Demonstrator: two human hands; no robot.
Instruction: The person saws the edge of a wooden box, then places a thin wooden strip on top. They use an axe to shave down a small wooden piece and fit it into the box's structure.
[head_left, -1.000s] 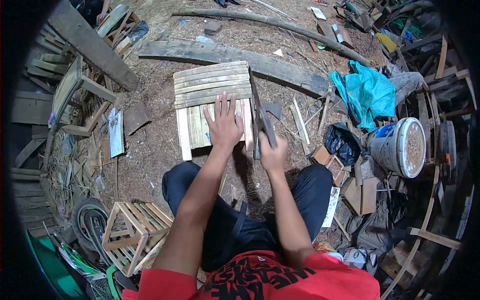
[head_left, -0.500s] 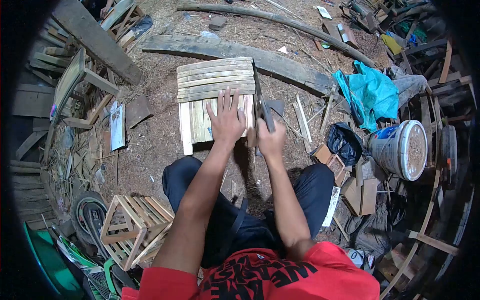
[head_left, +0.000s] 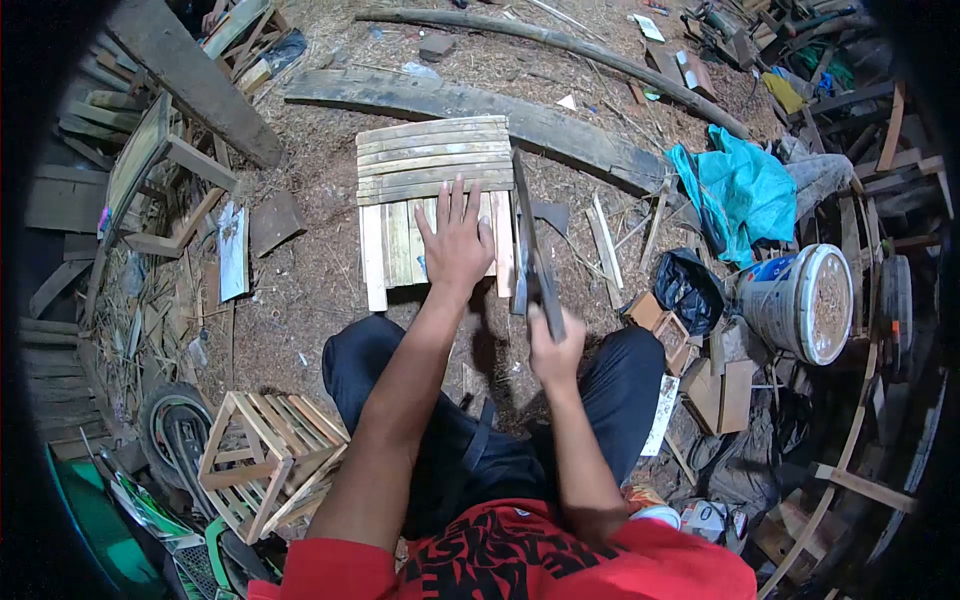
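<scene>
A small slatted wooden structure (head_left: 432, 160) stands on the ground before my knees, its upper slats lying crosswise and its lower ones upright. My left hand (head_left: 458, 240) lies on it with fingers spread, pressing the lower slats. In my right hand (head_left: 557, 345) is a long dark-bladed tool, apparently a handsaw (head_left: 535, 245), seen almost edge-on. Its blade runs along the right edge of the slats, the far end close to the upper right corner. The teeth cannot be made out, and the handle is largely hidden by my fingers.
A slatted crate (head_left: 275, 465) sits at lower left near a bicycle wheel (head_left: 180, 435). A long plank (head_left: 480, 115) lies beyond the structure. On the right are a teal plastic sheet (head_left: 735, 195), a white bucket (head_left: 795, 300) and wood blocks (head_left: 720, 395).
My right hand has pulled the handsaw back toward my body and slightly right, so more of the blade shows. My left hand stays on the slats.
</scene>
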